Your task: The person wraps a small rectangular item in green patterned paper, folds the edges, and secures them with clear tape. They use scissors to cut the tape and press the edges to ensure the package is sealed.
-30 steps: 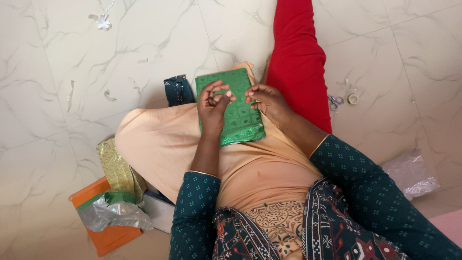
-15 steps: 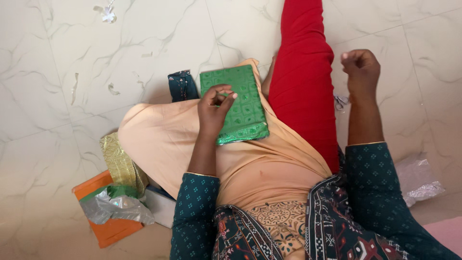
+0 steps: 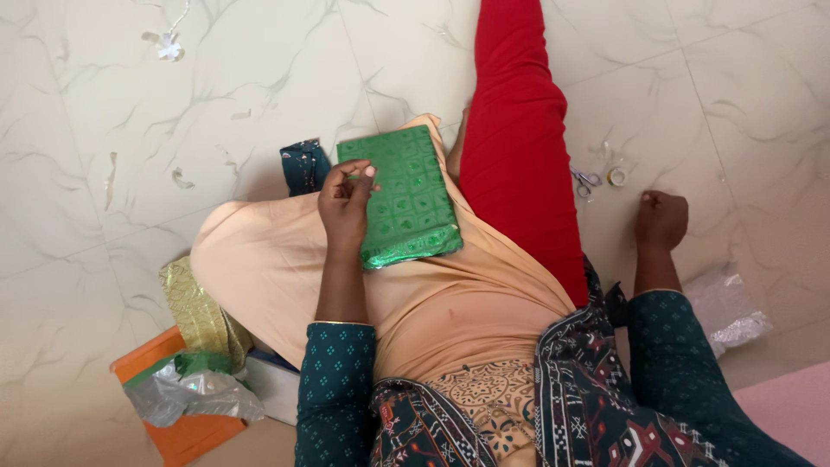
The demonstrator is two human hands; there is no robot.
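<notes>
A flat package wrapped in shiny green patterned paper [image 3: 406,203] lies on my peach-clad bent leg [image 3: 268,259]. My left hand [image 3: 346,203] rests on the package's left edge, thumb and forefinger pinched together; I cannot see anything between them. Off to the right, my right hand [image 3: 661,220] is down on the marble floor, its fingers curled and nothing visible in it. Small scissors [image 3: 586,182] and a little tape roll [image 3: 616,176] lie on the floor just beyond that hand.
My red-clad leg [image 3: 514,147] stretches forward beside the package. Gold wrapping paper [image 3: 194,311], an orange box [image 3: 173,424] and crumpled silvery plastic [image 3: 190,393] sit lower left. Clear crumpled plastic [image 3: 731,307] lies at right. A dark teal cloth [image 3: 303,164] and paper scraps [image 3: 169,47] lie farther out.
My right hand left the package, swung up and out to the right, then came down onto the floor near the scissors. My left hand stayed pinched at the package.
</notes>
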